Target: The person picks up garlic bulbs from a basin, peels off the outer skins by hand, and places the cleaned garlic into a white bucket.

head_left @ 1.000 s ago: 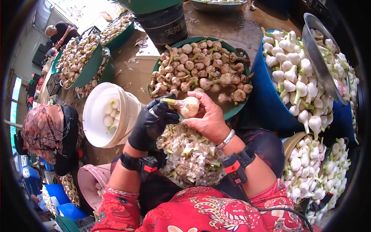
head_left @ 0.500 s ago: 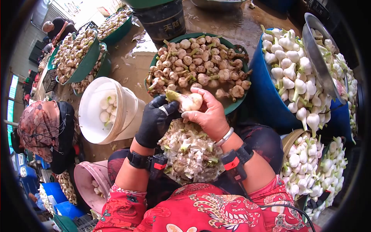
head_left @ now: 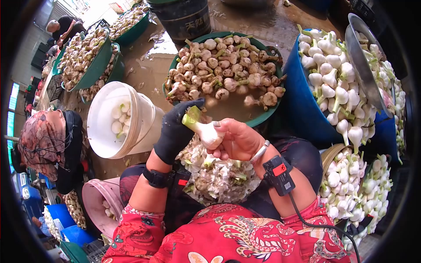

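Observation:
A garlic bulb [head_left: 209, 135] with a green stem stub is held between my hands, stem toward the upper left. My right hand [head_left: 239, 139] is bare and its fingers close round the white bulb. My left hand [head_left: 173, 129], in a black glove, is beside the stem; its fingertips are partly hidden behind it, so its grip cannot be made out. Below the hands lies a heap of papery peelings [head_left: 219, 175] in my lap. Just beyond them stands a green basin [head_left: 258, 120] of unpeeled, brownish garlic.
At left are a white bucket [head_left: 142, 125] with peeled bulbs, a pink bucket [head_left: 94, 199] and a person in a patterned head covering [head_left: 44, 140]. At right stands a blue tub [head_left: 302, 116] of white garlic. Another person [head_left: 66, 27] bends at the upper left.
The bulb has moved slightly down and tilted, its outside now whiter. My left hand has turned upward beside the stem, and my right hand has rolled round the bulb.

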Available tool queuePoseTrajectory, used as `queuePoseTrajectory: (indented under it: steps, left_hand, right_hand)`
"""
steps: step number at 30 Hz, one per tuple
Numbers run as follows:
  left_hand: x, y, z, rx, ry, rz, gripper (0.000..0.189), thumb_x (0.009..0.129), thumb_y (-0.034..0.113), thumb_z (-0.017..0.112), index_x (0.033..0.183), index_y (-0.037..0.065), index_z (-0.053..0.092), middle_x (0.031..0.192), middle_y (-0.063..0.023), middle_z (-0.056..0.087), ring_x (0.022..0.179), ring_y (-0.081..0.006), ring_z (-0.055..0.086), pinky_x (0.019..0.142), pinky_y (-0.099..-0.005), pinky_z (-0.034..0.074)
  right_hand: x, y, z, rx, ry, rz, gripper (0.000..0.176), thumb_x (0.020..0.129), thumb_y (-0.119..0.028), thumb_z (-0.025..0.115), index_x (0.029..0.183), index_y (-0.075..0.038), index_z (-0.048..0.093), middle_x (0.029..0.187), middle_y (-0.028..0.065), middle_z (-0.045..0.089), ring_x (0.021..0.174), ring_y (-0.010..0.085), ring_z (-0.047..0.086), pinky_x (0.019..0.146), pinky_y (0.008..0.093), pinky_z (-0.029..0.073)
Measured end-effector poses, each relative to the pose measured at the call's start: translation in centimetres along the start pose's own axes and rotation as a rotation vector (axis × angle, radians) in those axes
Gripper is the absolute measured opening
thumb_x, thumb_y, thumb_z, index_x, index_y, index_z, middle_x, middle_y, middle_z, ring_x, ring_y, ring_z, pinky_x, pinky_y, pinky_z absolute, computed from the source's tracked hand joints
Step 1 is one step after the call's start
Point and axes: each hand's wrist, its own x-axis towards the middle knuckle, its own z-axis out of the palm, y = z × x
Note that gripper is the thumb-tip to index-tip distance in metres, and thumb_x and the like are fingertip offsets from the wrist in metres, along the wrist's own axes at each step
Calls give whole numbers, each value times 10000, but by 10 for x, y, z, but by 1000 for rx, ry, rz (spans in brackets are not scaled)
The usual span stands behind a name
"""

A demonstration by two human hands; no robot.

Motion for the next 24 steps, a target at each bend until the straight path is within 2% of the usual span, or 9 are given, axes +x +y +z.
queuePoseTrajectory:
  steps: [2, 5, 6, 11, 17, 18, 19, 22, 24]
  left_hand:
    - [-1, 2, 4, -643, 99, -405, 294, 808, -34, 603, 1096, 25, 613, 1041, -96, 630, 891, -186, 634, 830, -304, 502]
    - [-7, 0, -15, -408, -238, -297, 331, 825, 38, 616, 1151, 2, 576, 1010, -85, 639, 867, -191, 633, 797, -308, 517]
    - [-9, 0, -13, -923, -219, -510, 335, 861, 115, 589, 1170, -8, 546, 1017, -87, 628, 880, -182, 627, 788, -320, 522]
    - [-4, 26, -3, -1060, -91, -585, 262, 864, 158, 585, 1070, -3, 582, 942, -63, 634, 834, -161, 618, 767, -311, 509]
    - [-3, 23, -5, -711, -162, -461, 241, 870, 146, 573, 1065, 4, 582, 960, -68, 647, 841, -150, 631, 770, -299, 510]
    - [-6, -5, 4, -1142, -67, -603, 208, 885, 162, 560, 1021, 6, 583, 967, -78, 646, 885, -175, 634, 798, -313, 511]
    - [-6, -23, 4, -1139, -57, -600, 208, 885, 162, 560, 1021, 6, 583, 967, -78, 646, 885, -175, 634, 798, -313, 511]
    - [0, -44, -17, -1523, 52, -670, 307, 933, 275, 522, 1050, -5, 572, 1065, -131, 638, 1002, -253, 616, 883, -387, 490]
    - [-6, -33, -25, -1308, 157, -477, 336, 939, 294, 510, 1075, -8, 567, 1078, -137, 635, 1004, -260, 615, 887, -395, 488]
  right_hand:
    - [0, -1, -3, -102, -21, -177, 406, 842, -403, 571, 1018, -38, 592, 775, 59, 631, 604, 119, 593, 492, 198, 450]
    - [-2, -5, 0, -203, 171, -388, 407, 835, -374, 603, 1055, -34, 572, 813, 44, 620, 614, 106, 584, 503, 201, 455]
    - [0, -5, -2, -214, 210, -399, 613, 812, -320, 635, 1319, -46, 425, 867, 34, 606, 677, 107, 604, 543, 208, 459]
    - [9, -3, 4, -384, 270, -498, 591, 832, -255, 648, 1343, -82, 409, 925, 26, 604, 749, 99, 594, 601, 201, 459]
    - [33, 2, 0, -95, 449, -738, 213, 871, -81, 600, 1081, -45, 606, 868, 22, 630, 721, 98, 579, 653, 234, 475]
    - [30, 2, 4, -393, 545, -933, 138, 886, -56, 566, 1009, -25, 619, 852, 28, 631, 731, 103, 587, 662, 243, 482]
    - [25, 0, 11, -702, 627, -1121, 111, 900, -30, 531, 937, -6, 633, 836, 34, 631, 741, 108, 594, 671, 253, 488]
    - [5, 3, 17, -1056, 210, -860, 132, 939, -56, 490, 974, 15, 595, 857, 38, 625, 789, 103, 588, 724, 248, 476]
    - [2, 12, 10, -1208, 85, -571, 128, 930, -68, 509, 925, 12, 609, 832, 41, 625, 730, 107, 606, 667, 242, 501]
